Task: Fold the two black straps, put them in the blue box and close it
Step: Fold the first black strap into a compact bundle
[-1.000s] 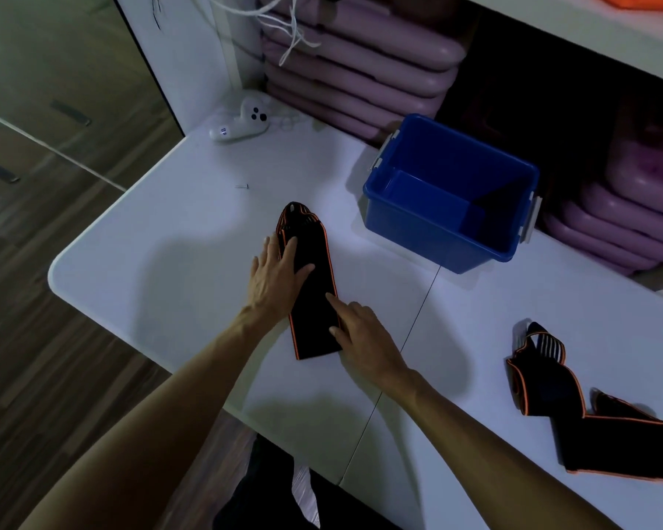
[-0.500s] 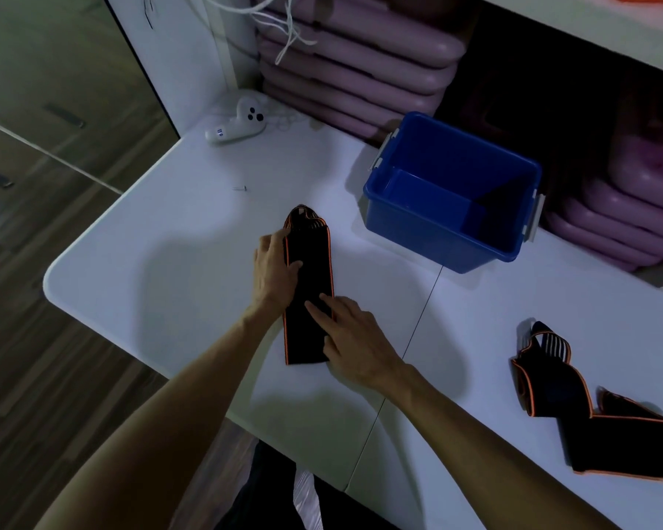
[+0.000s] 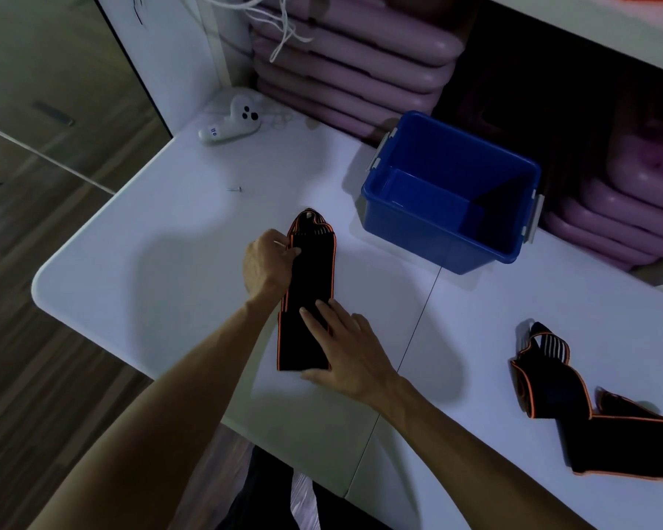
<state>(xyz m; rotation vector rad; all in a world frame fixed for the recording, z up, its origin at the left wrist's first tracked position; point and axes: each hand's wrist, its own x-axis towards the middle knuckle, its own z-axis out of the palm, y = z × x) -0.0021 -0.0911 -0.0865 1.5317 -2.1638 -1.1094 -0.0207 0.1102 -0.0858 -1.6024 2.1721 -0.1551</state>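
A folded black strap with orange edging [image 3: 310, 277] lies lengthwise on the white table [image 3: 161, 269]. My left hand [image 3: 267, 262] pinches its left edge near the far end. On the strap's near half my right hand [image 3: 345, 350] presses flat, fingers spread. A second black strap [image 3: 559, 392] lies loose and twisted at the right, untouched. The blue box [image 3: 410, 231] stands open beyond the folded strap, with grey latches on both ends. It is empty, and no lid is in view.
A white handheld controller [image 3: 230, 122] lies at the table's far left corner, and a small screw [image 3: 234, 189] lies nearer. Stacked purple cushions [image 3: 345, 59] fill the shelf behind the box. The table's rounded left edge drops to wooden floor.
My left hand has curled from lying flat to pinching the strap's left edge, further up. My right hand has slid from the strap's right side onto its near half.
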